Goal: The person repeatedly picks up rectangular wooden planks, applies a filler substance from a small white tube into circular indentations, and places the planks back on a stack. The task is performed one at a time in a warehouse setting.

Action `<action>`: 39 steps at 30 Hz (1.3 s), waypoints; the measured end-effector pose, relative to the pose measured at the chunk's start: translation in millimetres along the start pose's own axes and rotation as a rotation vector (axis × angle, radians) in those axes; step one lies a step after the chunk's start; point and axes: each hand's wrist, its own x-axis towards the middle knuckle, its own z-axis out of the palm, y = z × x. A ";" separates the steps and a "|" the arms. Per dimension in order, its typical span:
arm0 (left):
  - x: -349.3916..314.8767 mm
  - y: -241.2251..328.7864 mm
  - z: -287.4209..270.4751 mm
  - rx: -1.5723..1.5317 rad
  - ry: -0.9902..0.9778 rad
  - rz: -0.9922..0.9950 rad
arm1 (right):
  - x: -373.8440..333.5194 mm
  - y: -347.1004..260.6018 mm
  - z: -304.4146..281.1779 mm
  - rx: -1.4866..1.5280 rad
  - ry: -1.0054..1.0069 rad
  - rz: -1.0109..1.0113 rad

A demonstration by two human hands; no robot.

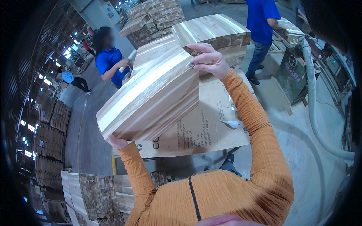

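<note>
A large striped wooden panel (158,100) is tilted in front of me above a cardboard sheet (211,139). My left hand (117,142) grips its near left corner from below; most of those fingers are hidden under the wood. At the far right corner my right hand (212,62) holds the edge, its fingers somewhat apart. Behind, another light wooden surface (158,49) adjoins the panel; I cannot tell whether they are separate pieces. A small white bottle with a pointed tip (230,123) lies on the cardboard, below my right forearm.
A stack of wooden panels (211,28) stands just beyond my right hand. A person in blue (109,62) is at the far left, another (260,30) at the far right. A grey hose (311,86) runs beside a green machine (294,71). More panels (98,196) are stacked near left.
</note>
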 end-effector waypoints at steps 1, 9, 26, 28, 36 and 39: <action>-1.3 1.2 1.2 -0.009 0.011 -0.014 | -0.5 -1.9 2.6 0.048 0.021 0.032; -0.2 1.3 0.3 0.002 0.036 -0.047 | -0.2 6.4 -0.9 0.090 -0.012 0.013; -2.7 -6.6 -7.3 0.019 0.037 -0.033 | 4.3 1.0 -1.1 -0.059 0.020 -0.080; -2.3 -7.4 -9.6 -0.010 0.030 -0.032 | 4.0 1.6 -1.1 -0.024 0.012 -0.080; -2.1 -5.6 -5.8 0.063 0.055 -0.036 | 5.7 5.6 2.2 -0.108 -0.012 -0.178; -1.1 -5.3 -3.8 0.067 0.048 -0.021 | 6.7 5.3 0.6 -0.252 -0.011 -0.273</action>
